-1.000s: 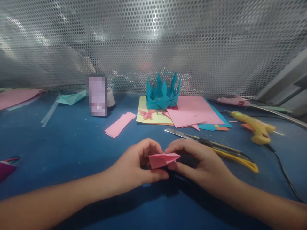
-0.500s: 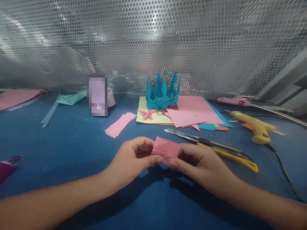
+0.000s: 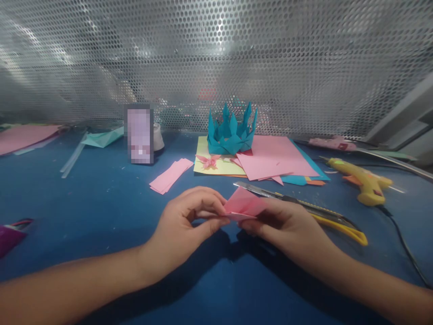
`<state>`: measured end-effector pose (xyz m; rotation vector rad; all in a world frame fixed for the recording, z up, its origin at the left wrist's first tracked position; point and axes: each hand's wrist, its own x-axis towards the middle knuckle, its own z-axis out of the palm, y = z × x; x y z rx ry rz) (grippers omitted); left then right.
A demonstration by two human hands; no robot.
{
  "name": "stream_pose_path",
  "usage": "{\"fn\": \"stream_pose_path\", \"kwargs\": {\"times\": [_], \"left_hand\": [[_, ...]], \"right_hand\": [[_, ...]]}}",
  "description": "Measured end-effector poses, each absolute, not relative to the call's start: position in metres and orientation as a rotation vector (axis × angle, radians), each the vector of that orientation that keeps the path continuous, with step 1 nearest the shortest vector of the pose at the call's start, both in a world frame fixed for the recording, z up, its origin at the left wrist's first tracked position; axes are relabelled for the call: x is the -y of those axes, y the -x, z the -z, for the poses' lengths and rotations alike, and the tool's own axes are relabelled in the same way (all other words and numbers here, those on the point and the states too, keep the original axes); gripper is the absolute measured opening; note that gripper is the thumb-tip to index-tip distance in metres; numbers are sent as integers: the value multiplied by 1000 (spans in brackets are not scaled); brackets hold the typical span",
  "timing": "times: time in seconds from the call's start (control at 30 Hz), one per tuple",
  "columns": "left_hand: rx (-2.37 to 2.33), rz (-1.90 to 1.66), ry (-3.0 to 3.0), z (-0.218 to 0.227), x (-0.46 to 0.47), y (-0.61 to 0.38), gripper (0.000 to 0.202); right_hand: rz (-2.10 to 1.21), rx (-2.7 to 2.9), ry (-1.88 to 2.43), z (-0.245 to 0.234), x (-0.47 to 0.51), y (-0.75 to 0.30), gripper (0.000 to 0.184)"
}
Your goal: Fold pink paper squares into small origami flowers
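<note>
A small folded piece of pink paper (image 3: 244,203) is held between both hands above the blue table (image 3: 111,216). My left hand (image 3: 191,221) pinches its left edge between thumb and fingers. On the right side, my right hand (image 3: 280,221) grips the paper with the thumb beneath its near fold. The upper flap stands up, tilted away from me. Just behind my right hand lies a yellow utility knife (image 3: 334,221) with its blade out, partly hidden by that hand. A stack of pink paper strips (image 3: 172,176) rests beyond my left hand.
A blue paper crown (image 3: 232,140) stands on coloured sheets (image 3: 284,158), beside a pink paper flower (image 3: 209,161). A yellow glue gun (image 3: 363,180) with a cord lies right. An upright phone (image 3: 140,135) leans on a white roll (image 3: 158,137). Perforated metal (image 3: 189,58) closes the back.
The pink paper has tilted, so its upper flap opens upward and its near fold shows edge-on. Both hands have shifted their grip slightly. The other things keep their places.
</note>
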<state>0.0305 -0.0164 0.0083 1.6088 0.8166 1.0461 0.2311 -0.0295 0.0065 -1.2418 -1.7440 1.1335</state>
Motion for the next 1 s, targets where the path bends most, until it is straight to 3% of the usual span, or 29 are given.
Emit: {"fn": "stream_pose_path", "kwargs": {"times": [0.3, 0.5, 0.73, 1.0], "left_hand": [[-977, -959, -1580, -6, 15, -30, 15], [-916, -926, -1501, -3, 16, -30, 23], [-884, -902, -1359, -3, 11, -33, 17], [-905, -741, -1282, -8, 15, -34, 12]], "right_hand": [[-834, 1921, 1316, -8, 33, -233, 9], [-883, 1973, 1300, -5, 31, -233, 12], [-1063, 1938, 1278, -1, 33, -231, 14], [-1001, 1930, 1276, -7, 34, -230, 21]]}}
